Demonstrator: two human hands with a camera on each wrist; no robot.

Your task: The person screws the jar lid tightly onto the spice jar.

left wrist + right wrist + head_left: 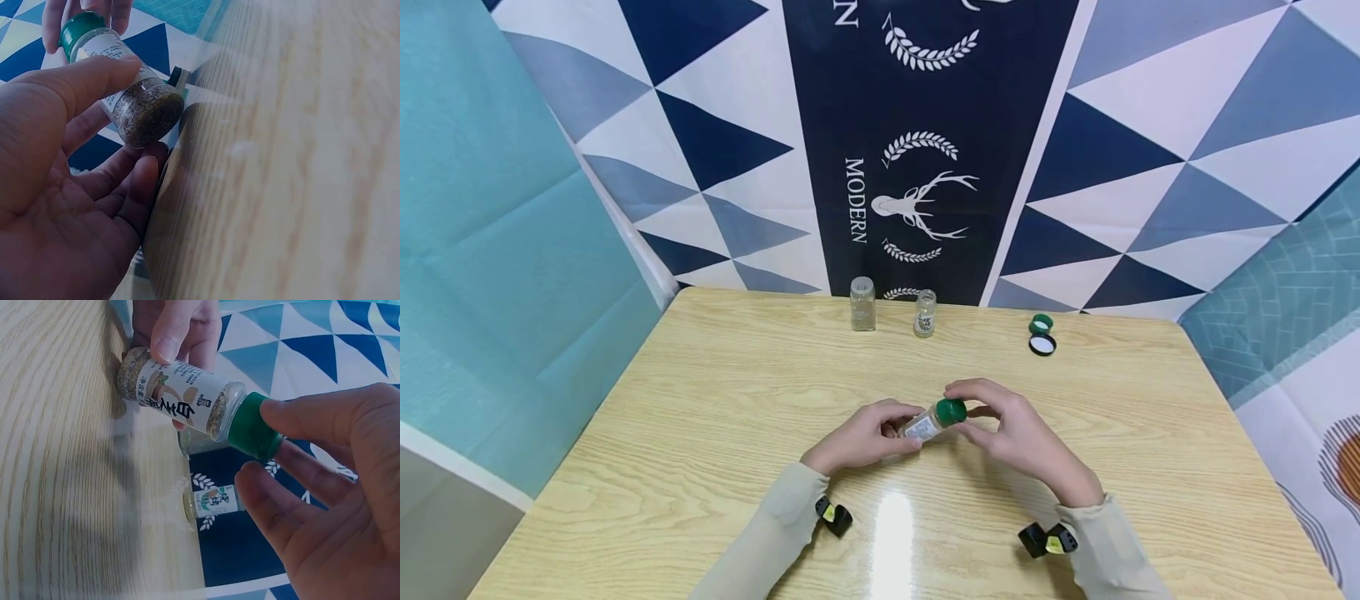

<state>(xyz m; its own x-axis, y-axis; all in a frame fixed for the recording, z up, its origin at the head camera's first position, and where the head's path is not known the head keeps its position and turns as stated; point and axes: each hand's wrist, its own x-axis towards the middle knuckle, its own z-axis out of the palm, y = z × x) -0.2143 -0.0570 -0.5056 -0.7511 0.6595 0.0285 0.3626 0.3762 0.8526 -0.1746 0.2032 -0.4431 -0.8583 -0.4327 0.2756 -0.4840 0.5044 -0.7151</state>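
Observation:
My left hand [867,435] grips a small clear jar [178,394] of pale seeds by its lower half, thumb over the white label. The jar is tilted above the table, its green cap [253,426] up and toward the right. At that cap, my right hand [1021,433] pinches with the thumb on one side and fingers on the other. In the left wrist view the seeds [147,112] show through the jar's base. Part of the label is hidden behind the left thumb.
On the wooden table [737,375], a square clear jar [862,307] and a smaller labelled jar [925,315] stand uncapped near the back edge. To their right lie a green cap [1041,323] and a black-rimmed cap [1042,345]. Patterned cloth [925,167] hangs behind.

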